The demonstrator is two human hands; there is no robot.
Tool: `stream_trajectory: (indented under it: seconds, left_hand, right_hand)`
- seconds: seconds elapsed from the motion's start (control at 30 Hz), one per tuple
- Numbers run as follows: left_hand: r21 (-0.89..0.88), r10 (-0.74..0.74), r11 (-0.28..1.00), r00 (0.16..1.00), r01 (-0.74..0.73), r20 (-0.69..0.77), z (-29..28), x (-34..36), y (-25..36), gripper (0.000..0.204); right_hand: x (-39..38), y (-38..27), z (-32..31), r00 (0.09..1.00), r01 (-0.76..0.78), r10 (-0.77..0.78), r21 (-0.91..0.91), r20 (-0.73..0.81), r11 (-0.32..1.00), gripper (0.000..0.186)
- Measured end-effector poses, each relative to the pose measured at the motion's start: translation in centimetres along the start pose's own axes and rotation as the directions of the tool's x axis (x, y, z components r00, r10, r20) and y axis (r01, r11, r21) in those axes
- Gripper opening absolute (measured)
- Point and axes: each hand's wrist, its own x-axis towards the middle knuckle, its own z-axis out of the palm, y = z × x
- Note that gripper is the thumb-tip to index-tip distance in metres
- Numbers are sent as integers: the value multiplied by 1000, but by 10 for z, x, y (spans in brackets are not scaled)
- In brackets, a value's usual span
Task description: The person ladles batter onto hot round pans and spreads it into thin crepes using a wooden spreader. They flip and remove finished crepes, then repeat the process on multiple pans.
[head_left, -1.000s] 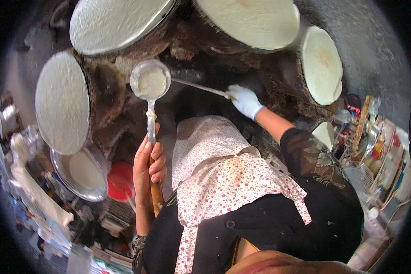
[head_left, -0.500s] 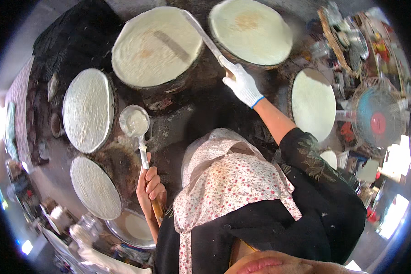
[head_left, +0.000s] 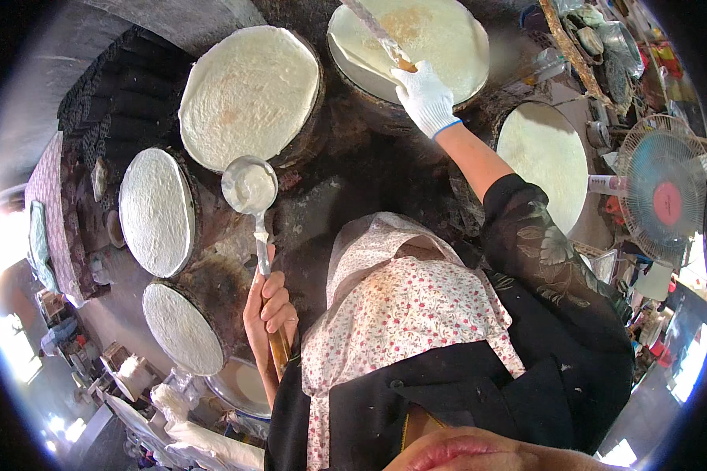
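Hands at work over a ring of round griddles, seen from above. Left hand (head_left: 269, 308), bare, is wrapped around the wooden grip of a metal ladle (head_left: 249, 187), fingers curled shut on the handle; the bowl of the ladle holds pale batter and hangs over the dark gap between the griddles, just beside the lower edge of the large flatbread (head_left: 247, 94) at upper left. Right hand (head_left: 424, 98), in a white glove with a blue cuff, is stretched forward and closed on the handle of a long flat spatula (head_left: 373, 31), whose blade lies across the flatbread at top centre (head_left: 432, 39); that flatbread shows a browned patch and a lifted, folded edge at its left side. Three more white flatbreads sit on griddles: one at left (head_left: 157, 210), one at lower left (head_left: 182, 328), one at right (head_left: 543, 161). A floral cloth (head_left: 404, 314) hangs down the person's front over dark clothing. A blue electric fan (head_left: 666, 198) stands at far right among clutter, and a metal bowl (head_left: 239, 386) sits below the left hand.
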Motion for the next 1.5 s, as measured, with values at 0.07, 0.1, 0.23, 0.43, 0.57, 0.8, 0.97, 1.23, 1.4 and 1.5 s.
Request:
stream_trajectory:
  seconds: [0.07, 0.1, 0.23, 0.43, 0.57, 0.8, 0.97, 1.23, 1.4, 1.5]
  left_hand:
    - [41, 13, 999, 1000, -13, -13, 0, 0, -2, 48]
    - [51, 23, 998, 999, -21, -24, 0, 1, -3, 47]
    - [59, 8, 998, 1000, -9, 24, -1, -1, -3, 46]
    - [103, 64, 993, 998, -64, -2, 2, -7, 1, 47]
    - [199, 75, 977, 997, -74, 2, 7, -5, 15, 50]
    - [294, 67, 954, 998, -66, 6, 4, -19, 108, 51]
    - [437, 119, 894, 993, -97, -22, -7, -49, 160, 50]
    - [372, 89, 926, 995, -62, -55, -16, -41, 171, 50]
    - [340, 81, 939, 995, -55, -65, -12, -30, 162, 51]
    - [349, 46, 937, 996, -18, -72, -5, -25, 155, 51]
  right_hand:
    - [-4, -1, 6, 992, 65, -71, -60, -103, 996, 30]
    - [-5, -2, 7, 999, 21, -23, -51, -35, 998, 25]
    - [3, -2, -21, 998, -17, 17, 0, 56, 1000, 14]
    - [69, 6, -109, 861, 250, -301, -174, -410, 952, 18]
    - [114, -49, -138, 812, 238, -316, -216, -490, 947, 15]
    - [90, -256, -33, 919, 238, -205, 60, -336, 969, 16]
    - [31, -322, 82, 997, -72, 70, 278, 17, 958, 12]
    - [-8, -316, 86, 999, 37, -39, 220, 4, 975, 8]
    - [-30, -287, 50, 982, 148, -173, 269, 73, 952, 8]
    - [-41, -273, 27, 968, 147, -217, 422, 123, 895, 34]
